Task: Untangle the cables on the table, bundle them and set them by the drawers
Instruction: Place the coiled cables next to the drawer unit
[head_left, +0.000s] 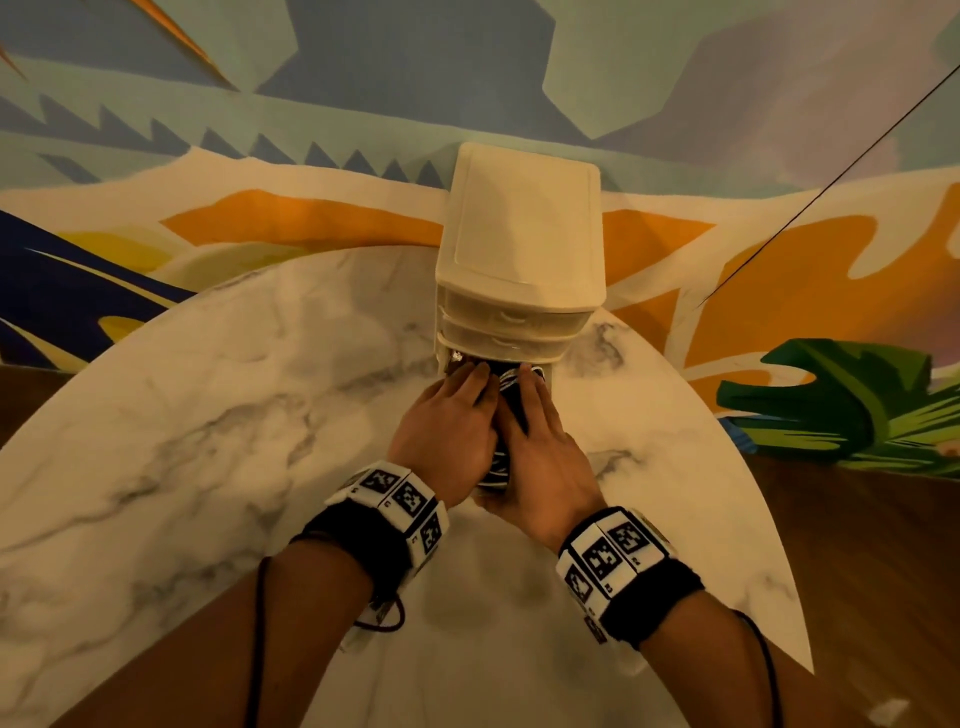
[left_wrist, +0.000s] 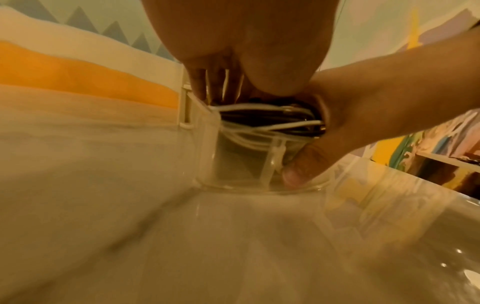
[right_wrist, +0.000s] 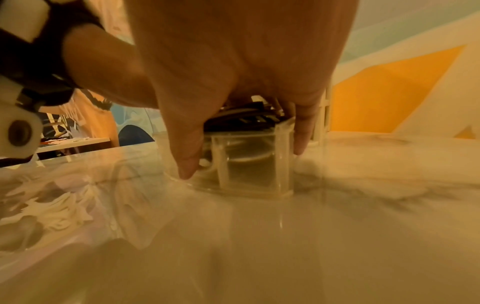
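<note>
Left hand (head_left: 451, 415) and right hand (head_left: 540, 441) both lie on top of the cables (head_left: 511, 387), fingers laid out fairly straight and pressing down, not curled round anything. Right thumb (right_wrist: 185, 144) reaches down the outside of the clear drawer (right_wrist: 249, 164) to the table (head_left: 208, 415); right little finger runs down the drawer's other side. So right hand straddles drawer while pressing; left hand just presses.

Location of cables: a black-and-white coil sitting in the bottom drawer, which is pulled out from the drawer unit (head_left: 519, 249) at the far edge of the table. Left wrist view shows white loops (left_wrist: 259, 123) riding at or above the drawer rim, some sagging inside. Whether the coil is tied: cannot tell.

Risks, as judged:
- Coil is springy. Once pressure comes off, loops prob. rise above rim and snag the drawer above when bottom drawer is pushed in. Cause: bundle not tied, or too bulky for drawer depth.
- A loop over the rim could get pinched btwn drawer and frame, jamming it or kinking the cable.
- Unit looks light and sits near table edge by the wall; a hard push w/ one hand may slide or tip it. Steady the unit first.
- Task says "by" the drawers; cables are in one. Possible mismatch w/ placement req.
</note>
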